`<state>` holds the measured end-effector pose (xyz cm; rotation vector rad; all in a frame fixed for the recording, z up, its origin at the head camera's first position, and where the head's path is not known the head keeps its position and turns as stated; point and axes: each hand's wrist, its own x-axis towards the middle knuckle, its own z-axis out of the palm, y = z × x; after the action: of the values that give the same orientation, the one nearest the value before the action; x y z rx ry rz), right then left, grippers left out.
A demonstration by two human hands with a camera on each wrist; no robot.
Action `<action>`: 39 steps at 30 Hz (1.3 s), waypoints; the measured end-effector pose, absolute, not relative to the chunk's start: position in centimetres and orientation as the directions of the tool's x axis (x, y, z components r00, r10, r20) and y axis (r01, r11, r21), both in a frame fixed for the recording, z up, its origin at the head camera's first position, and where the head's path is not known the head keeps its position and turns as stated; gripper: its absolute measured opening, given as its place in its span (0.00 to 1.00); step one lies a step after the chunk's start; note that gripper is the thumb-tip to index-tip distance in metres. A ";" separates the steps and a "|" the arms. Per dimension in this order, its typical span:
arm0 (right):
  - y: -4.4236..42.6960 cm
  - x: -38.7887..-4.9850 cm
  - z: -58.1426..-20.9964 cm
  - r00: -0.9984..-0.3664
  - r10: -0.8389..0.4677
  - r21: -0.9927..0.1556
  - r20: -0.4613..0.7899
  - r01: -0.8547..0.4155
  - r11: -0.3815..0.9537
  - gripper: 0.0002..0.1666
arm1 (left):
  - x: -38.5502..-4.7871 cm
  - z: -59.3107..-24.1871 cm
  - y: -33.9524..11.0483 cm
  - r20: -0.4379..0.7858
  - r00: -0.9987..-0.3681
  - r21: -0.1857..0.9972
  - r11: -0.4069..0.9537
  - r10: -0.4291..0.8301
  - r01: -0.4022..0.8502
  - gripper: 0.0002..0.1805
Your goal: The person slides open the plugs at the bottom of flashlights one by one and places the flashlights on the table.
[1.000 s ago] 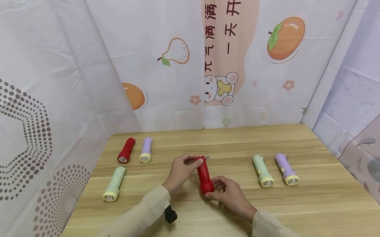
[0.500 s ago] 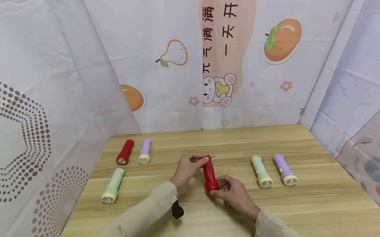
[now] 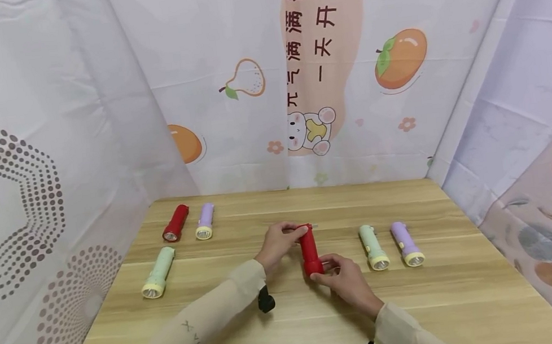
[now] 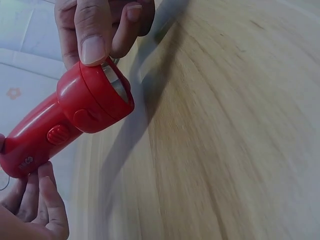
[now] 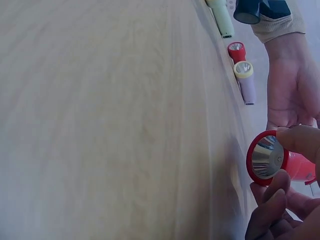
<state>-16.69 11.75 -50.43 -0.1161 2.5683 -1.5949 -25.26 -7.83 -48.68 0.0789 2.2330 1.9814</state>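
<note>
Both hands hold a red flashlight (image 3: 310, 252) at mid-table, its lamp end toward the person. My left hand (image 3: 277, 244) pinches its tail end, where thin metal prongs (image 3: 315, 225) stick out to the right. The lamp head is gripped between thumb and fingers of my right hand (image 3: 349, 282). In the left wrist view, a ribbed button (image 4: 58, 134) shows on the red body, and a shadow falls on the wood beside it. The right wrist view looks into the silvery reflector (image 5: 267, 157).
On the left lie another red flashlight (image 3: 176, 223), a purple one (image 3: 205, 221) and a green one (image 3: 158, 273). To the right are a green flashlight (image 3: 374, 247) and a purple one (image 3: 407, 244). Printed curtains surround the wooden table (image 3: 294, 334).
The two hands have shifted slightly right with the red flashlight, both keeping their grip. The background and the other flashlights have slid a little left in the head view.
</note>
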 end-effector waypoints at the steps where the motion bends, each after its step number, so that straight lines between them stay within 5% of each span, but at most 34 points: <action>1: 11.9 -16.7 -50.4 -0.991 -0.118 -0.894 -0.064 0.004 0.447 0.29 | -25.3 -48.8 -7.7 -0.085 -0.987 0.990 0.126 0.139 -0.068 0.21; 39: 15.7 -16.8 -49.7 -0.993 0.029 -0.848 -0.115 0.113 0.519 0.25 | -26.7 -49.4 -1.6 -0.113 -0.970 0.987 0.134 0.213 -0.086 0.18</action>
<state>-16.76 15.71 -49.73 0.1248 2.6611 -1.4951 -26.71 -1.65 -49.36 0.1257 2.1825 1.9261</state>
